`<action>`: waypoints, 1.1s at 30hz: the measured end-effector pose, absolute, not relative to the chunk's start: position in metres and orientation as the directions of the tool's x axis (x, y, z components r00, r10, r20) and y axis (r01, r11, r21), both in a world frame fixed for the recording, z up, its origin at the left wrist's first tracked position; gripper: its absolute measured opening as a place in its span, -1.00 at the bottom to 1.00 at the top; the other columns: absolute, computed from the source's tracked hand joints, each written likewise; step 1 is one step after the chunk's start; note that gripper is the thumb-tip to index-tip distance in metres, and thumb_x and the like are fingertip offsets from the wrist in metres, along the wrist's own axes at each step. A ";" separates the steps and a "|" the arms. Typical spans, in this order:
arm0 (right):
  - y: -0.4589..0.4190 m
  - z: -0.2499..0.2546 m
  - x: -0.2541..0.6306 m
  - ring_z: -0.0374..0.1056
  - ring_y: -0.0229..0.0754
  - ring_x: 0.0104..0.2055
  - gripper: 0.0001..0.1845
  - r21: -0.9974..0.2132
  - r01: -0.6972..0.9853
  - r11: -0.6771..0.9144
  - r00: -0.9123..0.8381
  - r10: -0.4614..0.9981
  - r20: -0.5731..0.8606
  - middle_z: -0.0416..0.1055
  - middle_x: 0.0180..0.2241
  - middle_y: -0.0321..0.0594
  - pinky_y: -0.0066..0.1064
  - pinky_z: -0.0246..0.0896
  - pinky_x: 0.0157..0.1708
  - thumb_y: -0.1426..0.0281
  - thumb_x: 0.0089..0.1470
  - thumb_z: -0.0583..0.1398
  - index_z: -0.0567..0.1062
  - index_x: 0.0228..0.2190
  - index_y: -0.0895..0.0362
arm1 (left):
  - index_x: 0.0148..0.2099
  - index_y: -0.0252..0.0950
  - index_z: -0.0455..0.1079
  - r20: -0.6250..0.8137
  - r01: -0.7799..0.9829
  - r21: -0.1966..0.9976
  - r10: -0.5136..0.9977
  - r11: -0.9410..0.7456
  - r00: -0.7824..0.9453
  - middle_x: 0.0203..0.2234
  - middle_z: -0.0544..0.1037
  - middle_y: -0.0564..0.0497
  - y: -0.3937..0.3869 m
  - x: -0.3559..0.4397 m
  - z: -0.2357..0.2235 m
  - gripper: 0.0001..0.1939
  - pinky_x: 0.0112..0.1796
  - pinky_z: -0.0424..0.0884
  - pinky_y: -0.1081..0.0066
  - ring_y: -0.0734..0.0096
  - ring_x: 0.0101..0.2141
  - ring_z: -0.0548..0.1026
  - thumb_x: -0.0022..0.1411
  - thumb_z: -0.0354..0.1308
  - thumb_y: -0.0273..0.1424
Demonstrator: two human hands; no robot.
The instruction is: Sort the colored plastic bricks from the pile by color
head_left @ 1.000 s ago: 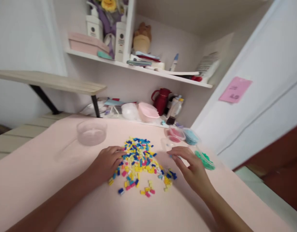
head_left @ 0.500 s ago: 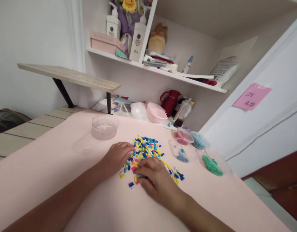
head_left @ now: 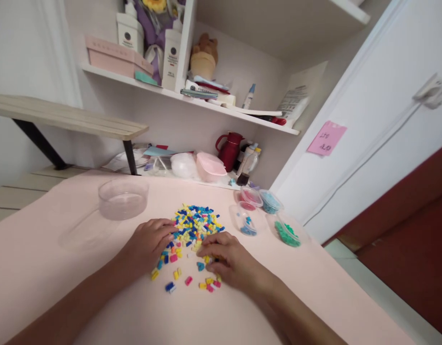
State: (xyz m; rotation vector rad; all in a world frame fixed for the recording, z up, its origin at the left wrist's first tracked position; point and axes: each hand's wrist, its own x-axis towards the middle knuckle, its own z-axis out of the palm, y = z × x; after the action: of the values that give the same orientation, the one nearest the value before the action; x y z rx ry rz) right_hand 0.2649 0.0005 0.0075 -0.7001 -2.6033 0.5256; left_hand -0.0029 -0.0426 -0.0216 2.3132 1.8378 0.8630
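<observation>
A heap of small building bricks [head_left: 195,223] in blue, yellow, pink and white is spread over the pink tabletop [head_left: 134,306]. My left hand [head_left: 149,242] lies at the heap's left edge, fingers stretched out and touching the bricks there. On the near right side, my right hand [head_left: 230,258] bends over some bricks with its fingers apart; what lies beneath its fingertips is partly hidden. Several bricks are scattered nearer to me, among them a pink brick [head_left: 188,281], a dark blue brick [head_left: 169,286] and a teal brick [head_left: 200,266].
A clear round bowl [head_left: 123,201] stands at the left. To the right are small clear tubs with green pieces [head_left: 287,234], blue pieces [head_left: 249,227] and light blue pieces [head_left: 270,201]. Behind stand a pink container [head_left: 211,167] and a red jug [head_left: 229,152] under a shelf [head_left: 235,111].
The camera view has turned to the right. My right hand has drawn slightly away from my left, uncovering loose pink, yellow and teal bricks between them. My left hand stays at the heap's edge.
</observation>
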 end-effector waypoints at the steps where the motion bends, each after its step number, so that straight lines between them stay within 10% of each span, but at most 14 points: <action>1: 0.000 0.008 0.265 0.34 -0.06 0.04 -0.67 -0.434 0.391 0.812 -0.800 0.533 0.276 0.46 -0.02 -0.17 -0.20 0.19 0.07 0.45 0.03 0.31 0.57 -0.12 -0.02 | -0.03 -0.09 0.51 0.383 0.882 0.375 0.914 -0.286 0.134 -0.01 0.55 0.01 -0.042 -0.003 -0.022 -0.65 0.00 0.34 0.16 0.24 0.00 0.46 0.33 -0.08 -0.31; 7: -0.003 0.005 0.261 0.33 -0.02 0.05 -0.65 -0.368 0.395 0.842 -0.794 0.515 0.324 0.46 -0.02 -0.15 -0.14 0.13 0.06 0.29 -0.03 0.39 0.57 -0.15 -0.03 | 0.00 -0.06 0.50 0.417 0.882 0.353 0.897 -0.312 0.151 0.00 0.54 0.02 -0.037 -0.008 -0.031 -0.65 -0.01 0.35 0.16 0.22 0.01 0.45 0.29 -0.05 -0.36; 23: 0.001 0.002 0.259 0.38 -0.11 0.02 -0.83 -0.446 0.313 0.839 -0.725 0.514 0.459 0.51 -0.14 -0.26 -0.21 0.16 0.02 0.57 -0.04 0.28 0.49 -0.47 0.04 | 0.01 -0.07 0.48 0.462 0.879 0.302 0.863 -0.370 0.205 0.00 0.54 0.01 -0.034 -0.015 -0.039 -0.67 -0.02 0.35 0.18 0.24 0.00 0.45 0.32 -0.06 -0.33; 33: -0.005 0.003 0.258 0.36 -0.09 0.02 -0.78 -0.346 0.372 0.861 -0.747 0.499 0.439 0.48 -0.04 -0.22 -0.16 0.15 0.04 0.46 0.07 0.29 0.56 -0.21 -0.04 | 0.05 -0.05 0.47 0.474 0.878 0.308 0.859 -0.367 0.193 0.00 0.53 0.00 -0.036 -0.012 -0.038 -0.64 -0.03 0.36 0.17 0.23 -0.01 0.46 0.32 -0.05 -0.33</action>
State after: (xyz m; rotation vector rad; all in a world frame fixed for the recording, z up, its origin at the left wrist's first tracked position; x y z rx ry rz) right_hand 0.2585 -0.0053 0.0031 -0.6343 -2.5018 0.3210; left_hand -0.0123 -0.0360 -0.0382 2.4500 1.7852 0.9373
